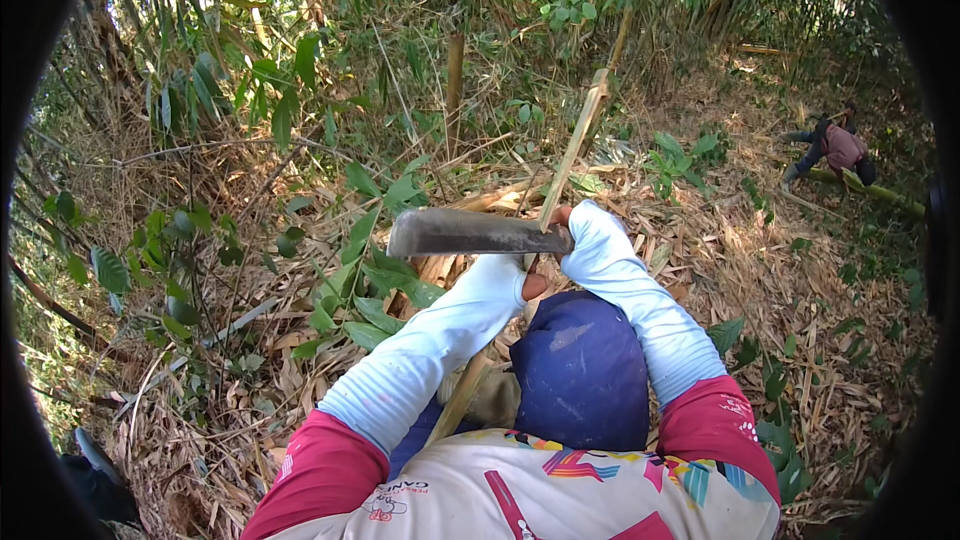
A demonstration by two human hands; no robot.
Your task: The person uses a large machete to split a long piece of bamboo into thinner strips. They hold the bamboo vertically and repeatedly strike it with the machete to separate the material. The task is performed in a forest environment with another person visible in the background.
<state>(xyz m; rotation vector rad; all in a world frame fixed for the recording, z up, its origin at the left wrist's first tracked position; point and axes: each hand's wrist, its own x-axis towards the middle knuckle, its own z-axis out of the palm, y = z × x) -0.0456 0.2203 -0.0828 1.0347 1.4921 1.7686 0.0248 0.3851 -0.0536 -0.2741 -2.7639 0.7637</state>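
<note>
My right hand (580, 228), in a pale blue covering with bare fingertips, is closed at the right end of a machete, its handle mostly hidden. The broad grey machete blade (465, 234) points left, lying across a long split bamboo strip (575, 145) and touching or nearly touching it. Just below the blade my left hand (510, 280) is closed round the strip, its bare thumb showing and its other fingers mostly hidden. Below that hand the strip slants down towards my body, past my bent knee (585, 365) in dark blue cloth.
Dry leaves and bamboo sheaths (730, 310) litter the ground. Leafy saplings (370, 280) stand close on the left, with dense bamboo stems behind. At the far right a person (843, 148) bends beside a green bamboo pole (890, 198). Something dark (100, 470) shows at the lower left edge.
</note>
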